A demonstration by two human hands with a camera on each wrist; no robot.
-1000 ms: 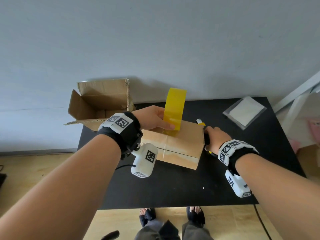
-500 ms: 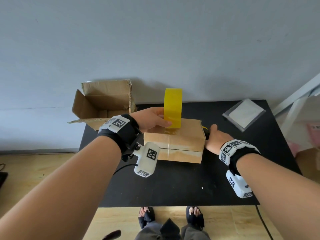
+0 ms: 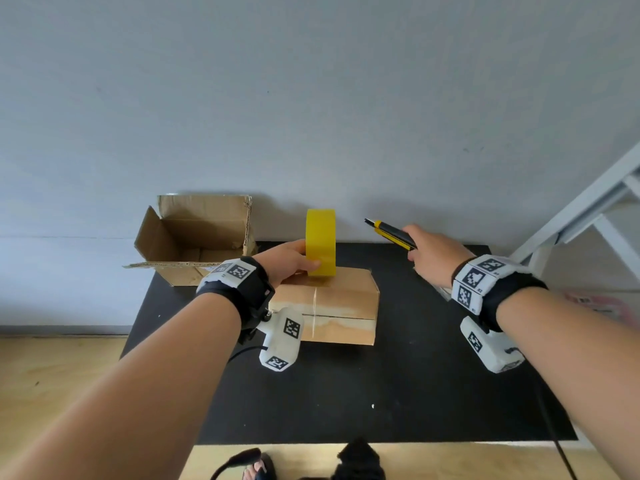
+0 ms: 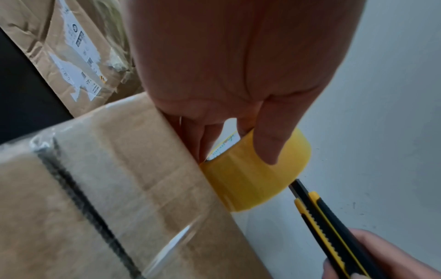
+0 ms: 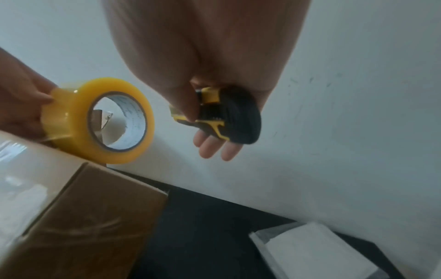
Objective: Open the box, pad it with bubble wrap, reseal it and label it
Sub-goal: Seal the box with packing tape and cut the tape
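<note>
A closed cardboard box (image 3: pixel 341 299) lies in the middle of the black table (image 3: pixel 381 403), with clear tape along its top and front seam (image 4: pixel 100 213). My left hand (image 3: pixel 291 263) grips a yellow tape roll (image 3: pixel 321 241) standing on edge on the box's far top; the same roll (image 4: pixel 253 181) (image 5: pixel 100 120) shows in both wrist views. My right hand (image 3: pixel 434 256) holds a yellow-and-black utility knife (image 3: pixel 391 234) in the air to the right of the roll, its tip pointing left toward the roll. The knife (image 4: pixel 334 232) (image 5: pixel 222 117) is apart from the tape.
An open empty cardboard box (image 3: pixel 197 240) stands at the table's far left corner, with a torn label on its side (image 4: pixel 78 62). A clear bag with white sheets (image 5: pixel 317 251) lies at the right. A white frame (image 3: pixel 588 209) leans at the far right.
My right hand has lifted from the table beside the box, now raised with the utility knife in it. The left hand keeps the tape roll upright on the box.
</note>
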